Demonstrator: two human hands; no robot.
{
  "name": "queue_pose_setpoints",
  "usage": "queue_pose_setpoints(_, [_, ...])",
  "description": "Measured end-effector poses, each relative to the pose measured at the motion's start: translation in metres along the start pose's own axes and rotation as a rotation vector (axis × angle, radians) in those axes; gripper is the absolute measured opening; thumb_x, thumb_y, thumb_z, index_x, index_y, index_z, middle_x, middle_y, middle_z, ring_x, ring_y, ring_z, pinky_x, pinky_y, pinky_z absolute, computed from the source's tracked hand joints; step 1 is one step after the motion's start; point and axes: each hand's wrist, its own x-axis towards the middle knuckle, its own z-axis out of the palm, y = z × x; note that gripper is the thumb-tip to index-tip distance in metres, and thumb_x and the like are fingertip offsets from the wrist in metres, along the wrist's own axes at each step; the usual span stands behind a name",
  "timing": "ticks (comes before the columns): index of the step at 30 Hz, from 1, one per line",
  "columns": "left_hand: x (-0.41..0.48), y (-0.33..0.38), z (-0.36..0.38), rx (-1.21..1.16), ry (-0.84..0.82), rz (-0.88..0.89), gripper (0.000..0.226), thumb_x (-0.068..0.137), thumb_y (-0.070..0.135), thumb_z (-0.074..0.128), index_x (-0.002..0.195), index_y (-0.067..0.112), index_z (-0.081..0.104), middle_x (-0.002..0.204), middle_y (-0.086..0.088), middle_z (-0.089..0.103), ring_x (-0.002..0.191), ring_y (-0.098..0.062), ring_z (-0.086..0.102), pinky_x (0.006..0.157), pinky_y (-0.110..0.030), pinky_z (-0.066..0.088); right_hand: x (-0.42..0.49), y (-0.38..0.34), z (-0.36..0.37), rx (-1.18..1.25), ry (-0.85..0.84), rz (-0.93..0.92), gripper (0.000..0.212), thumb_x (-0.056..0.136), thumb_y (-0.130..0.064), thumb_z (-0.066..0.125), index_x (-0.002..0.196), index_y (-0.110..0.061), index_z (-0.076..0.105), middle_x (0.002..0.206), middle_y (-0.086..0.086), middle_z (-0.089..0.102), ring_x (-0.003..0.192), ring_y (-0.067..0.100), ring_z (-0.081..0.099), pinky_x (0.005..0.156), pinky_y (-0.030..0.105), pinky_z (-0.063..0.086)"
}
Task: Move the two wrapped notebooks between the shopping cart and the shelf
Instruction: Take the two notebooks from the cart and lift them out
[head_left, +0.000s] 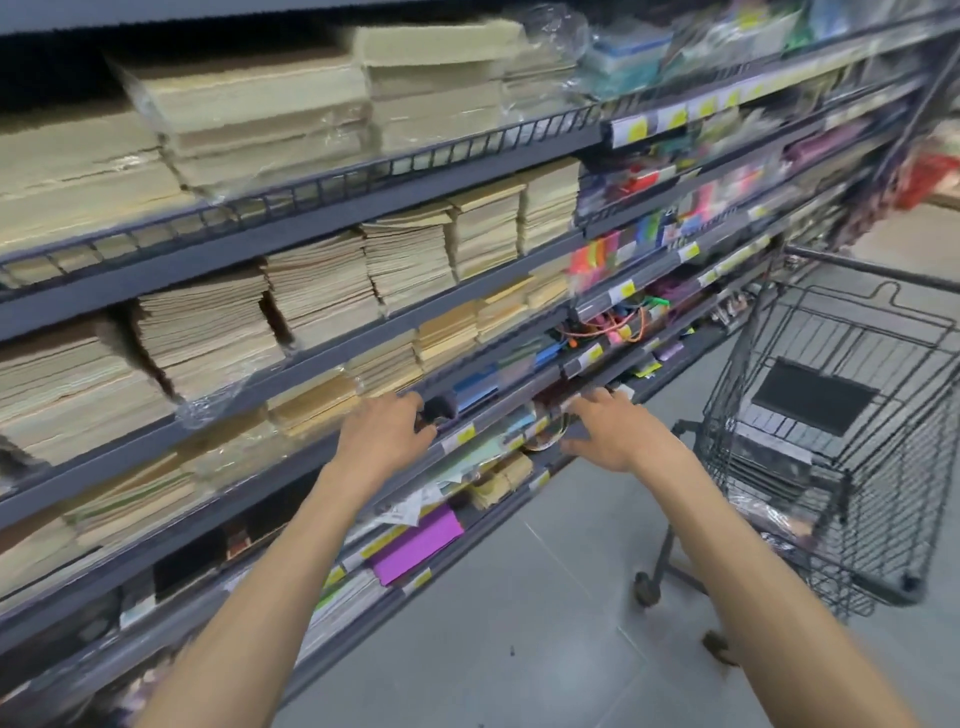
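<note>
One right hand (615, 431) reaches the shelf (363, 200), grip wide, fingers straight. One left hand (387, 431) bends at its edge; I cannot tell its grip. One shopping cart (893, 493) stands right. The two wrapped notebooks are too blurry to find.

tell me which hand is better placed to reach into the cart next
Right, probably. The right hand is nearer the shopping cart, which stands on that side; the left hand is further along the shelf.
</note>
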Motion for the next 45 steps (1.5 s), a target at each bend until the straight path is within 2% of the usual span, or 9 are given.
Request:
queue_pose_setpoints(6, [0.057, 0.049, 0.009, -0.028, -0.059, 0.089, 0.038, 0.093, 0.046, 0.052, 0.121, 0.021, 0.058, 0.12, -0.006, 0.063, 0.108, -0.031, 0.059, 0.086, -0.046, 0.053, 0.014, 0.06, 0.011, 0.052, -0.046, 0.098, 0.061, 0.097, -0.051, 0.053, 0.146, -0.017, 0.041, 0.144, 0.014, 0.042, 0.132, 0.036, 0.038, 0.103, 0.045, 0.042])
queue_pose_setpoints(12, [0.131, 0.095, 0.018, 0.008, -0.138, 0.215, 0.049, 0.096, 0.048, 0.049, 0.136, 0.021, 0.05, 0.129, -0.009, 0.058, 0.116, -0.033, 0.057, 0.092, -0.049, 0.051, 0.038, 0.108, 0.015, 0.095, -0.054, 0.219, 0.062, 0.096, -0.052, 0.053, 0.147, -0.019, 0.041, 0.145, 0.012, 0.043, 0.133, 0.035, 0.04, 0.103, 0.048, 0.043])
queue_pose_setpoints(17, [0.205, 0.129, 0.017, 0.06, -0.132, 0.356, 0.039, 0.094, 0.046, 0.051, 0.122, 0.019, 0.057, 0.102, -0.003, 0.063, 0.092, -0.026, 0.061, 0.079, -0.045, 0.055, 0.071, 0.146, 0.002, 0.14, -0.026, 0.348, 0.059, 0.095, -0.051, 0.056, 0.145, -0.022, 0.044, 0.146, 0.011, 0.043, 0.134, 0.035, 0.04, 0.105, 0.048, 0.041])
queue_pose_setpoints(23, [0.281, 0.178, 0.017, 0.148, -0.129, 0.546, 0.04, 0.096, 0.044, 0.051, 0.123, 0.016, 0.056, 0.116, -0.009, 0.063, 0.11, -0.032, 0.058, 0.088, -0.048, 0.052, 0.106, 0.179, -0.012, 0.208, 0.01, 0.498, 0.062, 0.095, -0.05, 0.056, 0.148, -0.022, 0.041, 0.144, 0.014, 0.046, 0.133, 0.035, 0.043, 0.105, 0.046, 0.042])
queue_pose_setpoints(26, [0.309, 0.206, 0.024, 0.173, -0.151, 0.617, 0.038, 0.097, 0.042, 0.051, 0.124, 0.015, 0.056, 0.12, -0.011, 0.061, 0.114, -0.035, 0.055, 0.085, -0.046, 0.049, 0.113, 0.195, -0.003, 0.233, 0.01, 0.57, 0.059, 0.094, -0.049, 0.058, 0.144, -0.02, 0.044, 0.144, 0.014, 0.044, 0.132, 0.034, 0.042, 0.104, 0.048, 0.043])
queue_pose_setpoints(34, [0.36, 0.296, 0.061, 0.25, -0.227, 0.8, 0.043, 0.095, 0.041, 0.053, 0.127, 0.012, 0.054, 0.125, -0.013, 0.06, 0.119, -0.035, 0.055, 0.09, -0.045, 0.048, 0.109, 0.265, 0.06, 0.467, -0.054, 0.798, 0.067, 0.088, -0.057, 0.06, 0.146, -0.03, 0.039, 0.161, 0.008, 0.025, 0.142, 0.038, 0.036, 0.109, 0.066, 0.035])
queue_pose_setpoints(38, [0.379, 0.357, 0.085, 0.283, -0.269, 0.893, 0.04, 0.093, 0.039, 0.054, 0.125, 0.016, 0.056, 0.126, -0.012, 0.06, 0.118, -0.034, 0.056, 0.09, -0.043, 0.047, 0.101, 0.302, 0.089, 0.515, -0.083, 0.879, 0.066, 0.088, -0.058, 0.059, 0.141, -0.02, 0.049, 0.157, 0.014, 0.034, 0.136, 0.036, 0.044, 0.112, 0.057, 0.038])
queue_pose_setpoints(42, [0.386, 0.422, 0.112, 0.355, -0.282, 0.979, 0.043, 0.095, 0.039, 0.054, 0.131, 0.016, 0.055, 0.13, -0.012, 0.061, 0.122, -0.035, 0.054, 0.092, -0.041, 0.046, 0.099, 0.34, 0.121, 0.598, -0.11, 0.932, 0.072, 0.091, -0.056, 0.055, 0.151, -0.022, 0.036, 0.165, 0.011, 0.013, 0.149, 0.037, 0.023, 0.12, 0.055, 0.023])
queue_pose_setpoints(45, [0.387, 0.463, 0.137, 0.39, -0.315, 1.019, 0.043, 0.095, 0.035, 0.053, 0.132, 0.014, 0.054, 0.132, -0.012, 0.057, 0.125, -0.035, 0.049, 0.092, -0.041, 0.046, 0.1, 0.371, 0.141, 0.695, -0.111, 0.98, 0.069, 0.091, -0.054, 0.056, 0.149, -0.021, 0.04, 0.163, 0.012, 0.021, 0.147, 0.035, 0.029, 0.119, 0.054, 0.026])
